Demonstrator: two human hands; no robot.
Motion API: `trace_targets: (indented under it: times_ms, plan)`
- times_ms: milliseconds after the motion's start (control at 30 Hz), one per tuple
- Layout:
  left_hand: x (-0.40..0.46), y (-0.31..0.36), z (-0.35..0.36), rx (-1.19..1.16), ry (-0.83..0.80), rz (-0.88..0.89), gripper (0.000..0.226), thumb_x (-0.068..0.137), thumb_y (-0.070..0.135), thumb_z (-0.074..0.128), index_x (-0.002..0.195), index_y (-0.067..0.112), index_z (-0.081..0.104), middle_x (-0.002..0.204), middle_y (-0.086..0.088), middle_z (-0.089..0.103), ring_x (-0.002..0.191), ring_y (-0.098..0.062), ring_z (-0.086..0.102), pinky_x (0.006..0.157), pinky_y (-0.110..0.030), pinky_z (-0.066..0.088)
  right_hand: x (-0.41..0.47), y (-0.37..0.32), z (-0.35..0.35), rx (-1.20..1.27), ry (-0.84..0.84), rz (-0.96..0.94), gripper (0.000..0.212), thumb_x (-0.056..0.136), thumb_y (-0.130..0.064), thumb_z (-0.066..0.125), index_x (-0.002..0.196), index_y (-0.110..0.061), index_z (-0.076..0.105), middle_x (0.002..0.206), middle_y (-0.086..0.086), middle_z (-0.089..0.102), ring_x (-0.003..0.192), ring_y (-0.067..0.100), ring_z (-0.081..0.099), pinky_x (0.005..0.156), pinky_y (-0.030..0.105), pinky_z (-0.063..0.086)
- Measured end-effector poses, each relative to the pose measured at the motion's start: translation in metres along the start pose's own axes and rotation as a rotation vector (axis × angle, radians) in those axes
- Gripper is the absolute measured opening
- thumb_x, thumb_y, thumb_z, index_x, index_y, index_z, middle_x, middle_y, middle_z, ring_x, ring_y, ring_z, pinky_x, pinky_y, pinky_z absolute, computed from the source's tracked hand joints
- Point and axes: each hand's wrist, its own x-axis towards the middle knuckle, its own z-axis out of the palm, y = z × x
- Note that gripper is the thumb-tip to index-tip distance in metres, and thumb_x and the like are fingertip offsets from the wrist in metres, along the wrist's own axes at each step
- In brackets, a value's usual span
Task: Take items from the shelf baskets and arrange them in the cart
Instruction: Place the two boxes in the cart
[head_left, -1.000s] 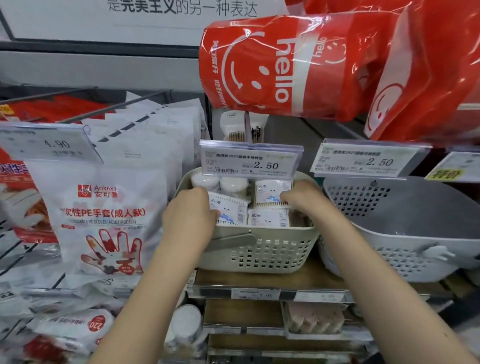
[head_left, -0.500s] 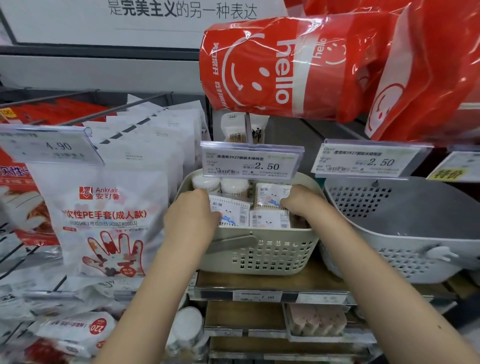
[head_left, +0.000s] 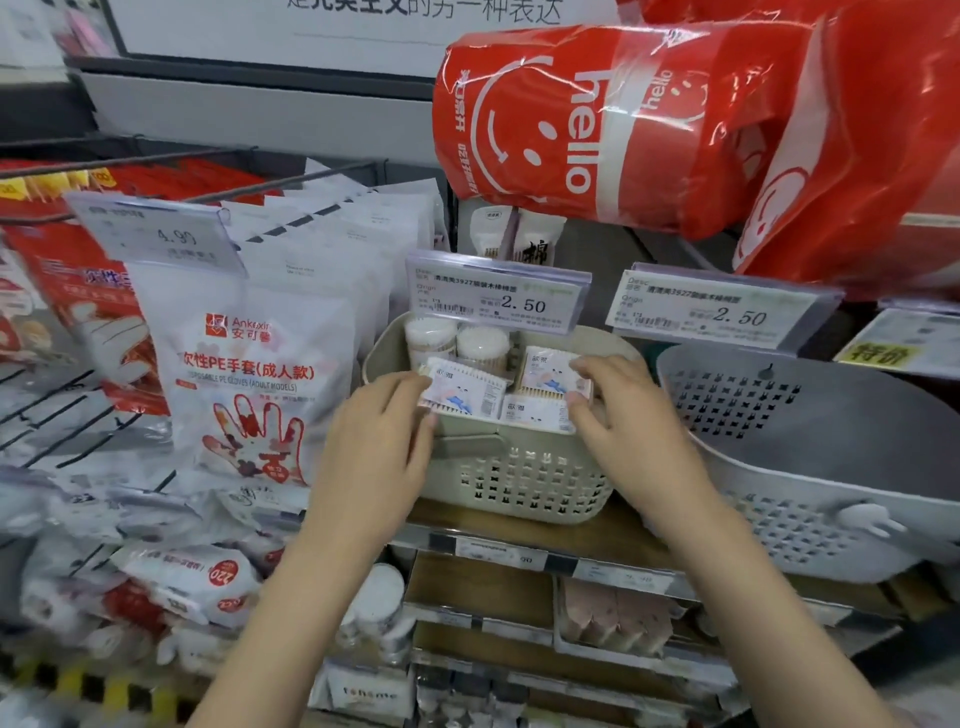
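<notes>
Cotton swab packs in the beige basket (head_left: 519, 483), centre of the frame on the wooden shelf (head_left: 613, 535): three flat packs and two round tubs (head_left: 457, 343) at the basket's back. Left hand (head_left: 382, 441) pinches the tilted left pack (head_left: 462, 392) at its left end, thumb and fingers curled on it. Right hand (head_left: 623, 410) grips the upper right pack (head_left: 550, 371) between fingertips above and thumb below. A third pack (head_left: 535, 413) lies at the front of the basket, just under the right pack. The hands are apart, one at each side of the basket's opening.

A price tag (head_left: 498, 299) reading 2.50 stands over the basket's rear rim. Right of centre sits a grey basket (head_left: 810, 467), with a second 2.50 tag (head_left: 722, 312) above it. Red "hello" bags (head_left: 597, 124) hang at upper right. White glove bags (head_left: 249, 374) hang at left under a 4.90 tag (head_left: 166, 236). The cart is not visible.
</notes>
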Motion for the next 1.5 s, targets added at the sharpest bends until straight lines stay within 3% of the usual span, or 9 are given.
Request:
trace_targets:
  times_ms: [133,233,367,533,667,933,1133,1400,1500]
  plan:
    - [-0.055,0.010,-0.008,0.094,-0.021,0.031,0.034,0.087,0.014,0.061,0.120,0.006,0.062,0.121,-0.008,0.061,0.109,-0.024,0.058,0.090,-0.039,0.047,-0.065,-0.009,0.010,-0.007,0.130,-0.292,0.037,0.091,-0.010,0.053,0.128,-0.007,0.055,0.125,0.006,0.059,0.118,0.018,0.050,0.103,0.033,0.038]
    - [-0.103,0.015,-0.007,0.179,-0.125,0.014,0.032,0.083,0.017,0.068,0.114,0.008,0.066,0.114,-0.007,0.065,0.102,-0.025,0.064,0.082,-0.039,0.054,-0.109,-0.005,0.030,-0.019,0.073,-0.481,0.039,0.082,-0.002,0.062,0.121,-0.005,0.061,0.121,0.009,0.062,0.116,0.023,0.054,0.104,0.035,0.039]
    - [-0.180,0.019,-0.007,0.182,-0.339,-0.213,0.033,0.091,0.024,0.059,0.122,0.013,0.059,0.115,-0.002,0.062,0.102,-0.021,0.061,0.082,-0.031,0.051,-0.165,0.003,0.064,0.011,-0.218,-0.476,0.045,0.075,-0.009,0.076,0.118,-0.013,0.065,0.121,0.002,0.063,0.113,0.022,0.061,0.093,0.043,0.052]
    - [-0.289,0.016,-0.016,0.142,-0.421,-0.645,0.039,0.099,0.034,0.042,0.137,0.023,0.043,0.131,0.005,0.051,0.120,-0.012,0.046,0.093,-0.019,0.034,-0.216,0.002,0.110,0.086,-0.735,-0.428,0.040,0.101,-0.032,0.040,0.140,-0.030,0.040,0.144,-0.016,0.037,0.132,0.004,0.034,0.107,0.022,0.030]
    - [-0.360,0.017,-0.041,0.096,-0.384,-0.947,0.042,0.099,0.036,0.044,0.139,0.025,0.042,0.139,0.010,0.048,0.125,-0.007,0.045,0.099,-0.020,0.036,-0.247,-0.020,0.132,0.130,-0.990,-0.514,0.035,0.100,-0.032,0.039,0.134,-0.030,0.042,0.136,-0.016,0.041,0.127,0.005,0.037,0.100,0.020,0.033]
    - [-0.436,-0.013,-0.079,0.049,-0.237,-1.247,0.041,0.097,0.039,0.047,0.136,0.027,0.045,0.135,0.014,0.051,0.120,-0.001,0.049,0.097,-0.017,0.039,-0.263,-0.083,0.171,0.120,-1.152,-0.570,0.034,0.098,-0.036,0.042,0.131,-0.036,0.045,0.130,-0.022,0.045,0.116,0.002,0.045,0.088,0.020,0.038]
    - [-0.476,-0.071,-0.131,0.070,-0.145,-1.337,0.039,0.096,0.043,0.046,0.133,0.033,0.045,0.131,0.018,0.051,0.117,0.000,0.050,0.091,-0.016,0.039,-0.278,-0.200,0.227,0.137,-1.264,-0.664,0.036,0.098,-0.035,0.043,0.134,-0.030,0.046,0.136,-0.014,0.047,0.122,0.005,0.046,0.095,0.020,0.039]
    - [-0.530,-0.165,-0.218,0.172,-0.152,-1.410,0.039,0.097,0.037,0.047,0.135,0.026,0.046,0.135,0.011,0.051,0.122,-0.008,0.049,0.097,-0.022,0.039,-0.303,-0.357,0.280,0.194,-1.217,-0.801,0.030,0.098,-0.032,0.043,0.125,-0.023,0.051,0.126,-0.003,0.054,0.113,0.017,0.053,0.093,0.034,0.045]
    - [-0.534,-0.193,-0.232,0.134,-0.129,-1.425,0.038,0.097,0.035,0.049,0.133,0.024,0.049,0.133,0.009,0.053,0.120,-0.008,0.050,0.095,-0.021,0.038,-0.297,-0.374,0.296,0.222,-1.272,-0.751,0.032,0.098,-0.030,0.046,0.128,-0.024,0.052,0.125,-0.008,0.053,0.112,0.011,0.051,0.093,0.026,0.042]
